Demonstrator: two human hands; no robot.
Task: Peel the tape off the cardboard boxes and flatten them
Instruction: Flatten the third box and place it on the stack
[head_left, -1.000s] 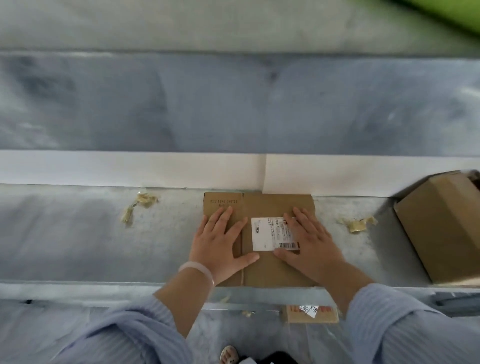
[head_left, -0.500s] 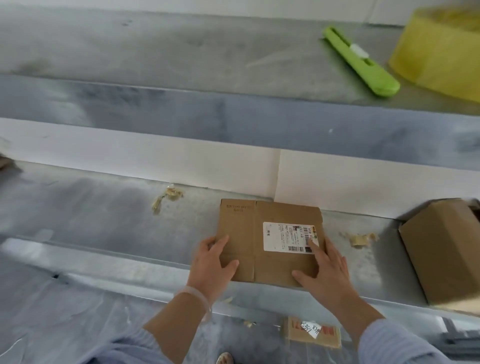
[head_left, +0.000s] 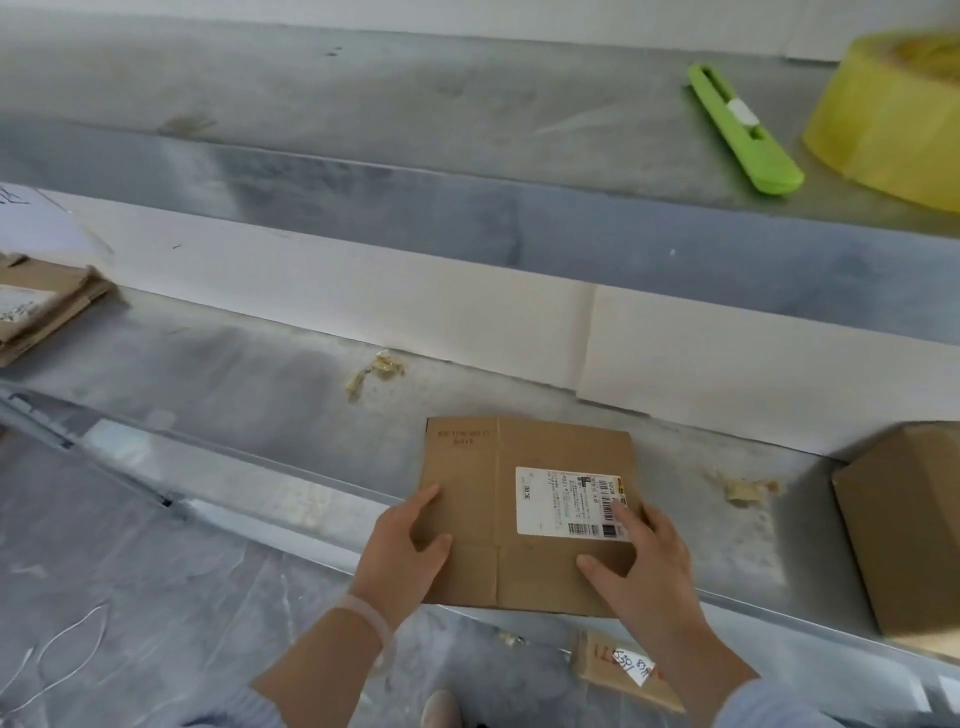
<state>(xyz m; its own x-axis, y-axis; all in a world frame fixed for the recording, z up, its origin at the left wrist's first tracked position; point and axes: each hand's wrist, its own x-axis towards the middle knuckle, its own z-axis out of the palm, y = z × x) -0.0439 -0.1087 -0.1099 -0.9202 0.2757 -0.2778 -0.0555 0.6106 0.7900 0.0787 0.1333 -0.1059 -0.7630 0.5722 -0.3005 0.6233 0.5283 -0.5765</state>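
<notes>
A: Whereabouts of the flat box (head_left: 524, 499)?

B: At 6 o'clock on the steel shelf (head_left: 249, 400), overhanging its near lip. Pinched at the near left corner by the left hand (head_left: 402, 551), thumb on top. Gripped at the near right by the right hand (head_left: 647, 566), thumb and forefinger on top, forefinger touching the glossy white label (head_left: 566, 501).

A: Risks from here?

B: Probably sliding off that smooth, scuffed metal because of the overhang. Possibly springing open along the creases, being stiff matte cardboard. Maybe dragging the crumpled tape scrap (head_left: 748, 488) at 3 o'clock, near 1 boxy, unflattened carton (head_left: 904, 530).
</notes>
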